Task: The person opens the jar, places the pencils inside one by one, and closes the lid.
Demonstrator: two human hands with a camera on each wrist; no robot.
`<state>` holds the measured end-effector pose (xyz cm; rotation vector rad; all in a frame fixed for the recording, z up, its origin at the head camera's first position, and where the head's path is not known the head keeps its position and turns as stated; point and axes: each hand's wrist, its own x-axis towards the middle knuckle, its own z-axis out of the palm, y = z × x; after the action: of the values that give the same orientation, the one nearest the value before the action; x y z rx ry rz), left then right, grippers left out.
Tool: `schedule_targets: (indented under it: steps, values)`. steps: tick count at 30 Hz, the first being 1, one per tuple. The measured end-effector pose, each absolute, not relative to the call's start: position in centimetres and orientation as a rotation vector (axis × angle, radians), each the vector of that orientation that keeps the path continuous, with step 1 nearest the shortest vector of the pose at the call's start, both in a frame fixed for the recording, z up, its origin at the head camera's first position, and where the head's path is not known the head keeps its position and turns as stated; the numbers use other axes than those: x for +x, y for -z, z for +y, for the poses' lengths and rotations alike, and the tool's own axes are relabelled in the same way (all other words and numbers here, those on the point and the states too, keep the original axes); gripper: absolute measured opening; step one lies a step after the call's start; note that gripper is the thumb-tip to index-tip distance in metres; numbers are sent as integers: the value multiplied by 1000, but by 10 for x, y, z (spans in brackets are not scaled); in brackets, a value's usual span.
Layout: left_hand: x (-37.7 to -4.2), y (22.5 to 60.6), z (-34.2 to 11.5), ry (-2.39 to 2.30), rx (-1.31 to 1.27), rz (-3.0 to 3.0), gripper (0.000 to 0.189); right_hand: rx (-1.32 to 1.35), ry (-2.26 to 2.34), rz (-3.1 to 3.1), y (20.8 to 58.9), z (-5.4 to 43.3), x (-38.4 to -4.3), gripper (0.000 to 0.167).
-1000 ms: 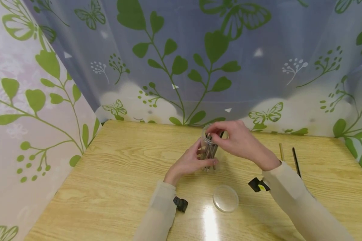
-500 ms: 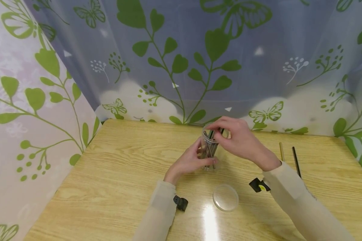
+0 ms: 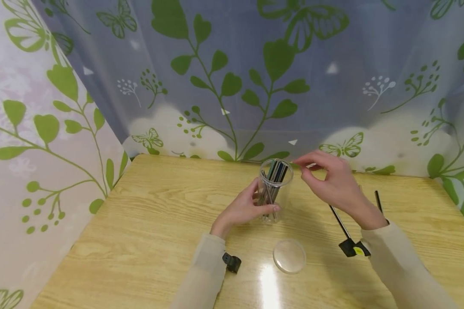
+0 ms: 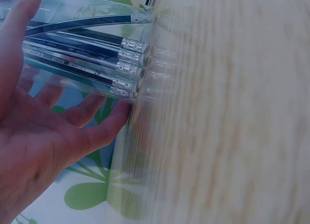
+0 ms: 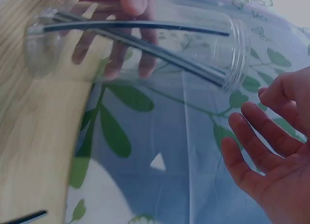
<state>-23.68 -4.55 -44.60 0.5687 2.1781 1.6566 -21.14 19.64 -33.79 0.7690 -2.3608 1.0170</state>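
Note:
A clear plastic jar (image 3: 283, 195) stands upright in the middle of the table, and several dark pencils (image 3: 277, 172) lean inside it. My left hand (image 3: 244, 209) grips the jar around its lower side. In the left wrist view, the pencils (image 4: 87, 59) show silver ends without points, at the jar's bottom. My right hand (image 3: 334, 182) is just right of the jar's open mouth, apart from it. The right wrist view shows this hand (image 5: 271, 151) with loosely bent, spread fingers and nothing between them.
A round clear lid (image 3: 289, 256) lies in front of the jar. A dark pencil (image 3: 339, 221) lies to the right, partly under the right wrist's camera. Another black pencil (image 3: 378, 201) lies farther right. A patterned curtain (image 3: 216, 86) hangs at the table's back edge.
My right hand has left the jar's mouth and moved to the right, with nothing in it. More of the pencils and a pencil on the table now show. The left hand keeps its grip.

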Motion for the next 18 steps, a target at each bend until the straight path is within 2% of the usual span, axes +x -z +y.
schedule_targets:
  steps: [9, 18]
  values:
    - [-235, 447, -46, -1650, 555, 2165, 59, 681, -965, -2383, 359, 227, -199, 25]
    - [-234, 446, -46, -1652, 528, 2154, 66, 519, -950, -2511, 380, 251, -189, 19]
